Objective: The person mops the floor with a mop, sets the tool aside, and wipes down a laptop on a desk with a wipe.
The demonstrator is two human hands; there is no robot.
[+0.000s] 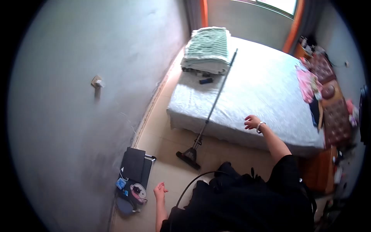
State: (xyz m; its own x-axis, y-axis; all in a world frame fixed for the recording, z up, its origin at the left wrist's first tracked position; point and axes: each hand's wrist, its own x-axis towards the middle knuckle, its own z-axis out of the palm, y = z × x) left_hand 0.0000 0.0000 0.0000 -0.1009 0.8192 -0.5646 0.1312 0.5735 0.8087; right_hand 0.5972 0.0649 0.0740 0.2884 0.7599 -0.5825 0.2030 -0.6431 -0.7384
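My right hand (253, 122) is held out over the near side of the bed (251, 89). Its fingers are apart and loosely bent, with nothing in them, and a bracelet or watch circles the wrist. Low on the left, my left hand (160, 190) hangs above the floor, its fingers loosely curled and apart, holding nothing visible. Between the two hands stands a mop (216, 98) with a long grey handle. Its dark head (188, 157) rests on the floor, and the handle leans across the bed. Neither hand touches it.
By the left wall a small low table (146, 170) bears a dark laptop-like slab (134, 164) and small items. Folded green blankets (208, 44) and a small dark object (206, 81) lie on the bed. Pink clothing (307, 83) lies near the brown padded headboard (338, 120).
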